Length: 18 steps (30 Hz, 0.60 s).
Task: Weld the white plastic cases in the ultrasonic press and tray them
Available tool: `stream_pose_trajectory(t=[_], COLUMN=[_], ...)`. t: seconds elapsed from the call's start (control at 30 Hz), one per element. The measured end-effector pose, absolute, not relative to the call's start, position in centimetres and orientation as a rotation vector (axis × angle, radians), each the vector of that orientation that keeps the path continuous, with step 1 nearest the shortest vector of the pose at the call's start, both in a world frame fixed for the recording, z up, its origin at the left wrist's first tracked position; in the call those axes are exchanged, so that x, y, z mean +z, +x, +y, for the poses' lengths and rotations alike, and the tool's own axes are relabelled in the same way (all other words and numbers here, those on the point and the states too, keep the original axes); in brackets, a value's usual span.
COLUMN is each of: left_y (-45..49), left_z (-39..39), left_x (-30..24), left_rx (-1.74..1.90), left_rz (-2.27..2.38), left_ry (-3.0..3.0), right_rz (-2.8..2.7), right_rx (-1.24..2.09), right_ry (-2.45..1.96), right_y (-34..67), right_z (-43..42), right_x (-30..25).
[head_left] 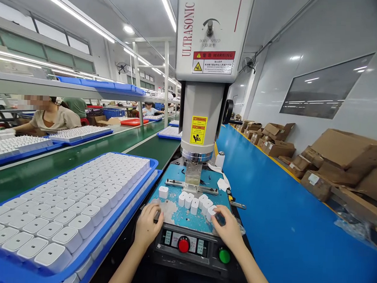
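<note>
My left hand rests on the left front corner of the ultrasonic welder's base, fingers curled down over a dark button that I can hardly see. My right hand lies on the right front corner, fingers curled over a dark round button beside a white charger housing. Several white charger housings stand in a row on the teal work plate. One more white housing stands apart at the left. The welder's metal horn sits down on the fixture at the plate's back.
A blue tray full of white housings lies at my left. The control panel carries a red button and a green button. A green conveyor runs left, with a seated person behind. Cardboard boxes line the right wall.
</note>
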<state>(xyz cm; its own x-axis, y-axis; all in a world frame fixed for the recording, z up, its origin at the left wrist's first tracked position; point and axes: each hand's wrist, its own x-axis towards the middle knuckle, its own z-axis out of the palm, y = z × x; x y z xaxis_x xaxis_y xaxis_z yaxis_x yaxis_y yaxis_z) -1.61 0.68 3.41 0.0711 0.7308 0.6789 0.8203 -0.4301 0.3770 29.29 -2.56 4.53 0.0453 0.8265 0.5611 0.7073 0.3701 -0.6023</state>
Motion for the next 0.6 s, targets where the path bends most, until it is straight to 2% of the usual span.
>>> stream_pose_trajectory(t=[0.17, 0.4, 0.6], left_y=[2.0, 7.6, 11.8], left_z=[2.0, 7.9, 11.3], left_x=[6.8, 10.8, 11.5], left_rx=[-1.27, -1.036, -0.873], left_rz=[-1.497, -1.972, -2.159], left_ry=[-2.323, -2.408, -2.426], right_rz=[-1.648, -1.212, -1.196], right_rx=[0.127, 0.258, 0.308], right_ry=[-1.363, -1.315, -1.295], right_y=[29.4, 30.1, 29.8], right_z=[-2.7, -2.8, -2.8], right_x=[4.3, 3.8, 4.0])
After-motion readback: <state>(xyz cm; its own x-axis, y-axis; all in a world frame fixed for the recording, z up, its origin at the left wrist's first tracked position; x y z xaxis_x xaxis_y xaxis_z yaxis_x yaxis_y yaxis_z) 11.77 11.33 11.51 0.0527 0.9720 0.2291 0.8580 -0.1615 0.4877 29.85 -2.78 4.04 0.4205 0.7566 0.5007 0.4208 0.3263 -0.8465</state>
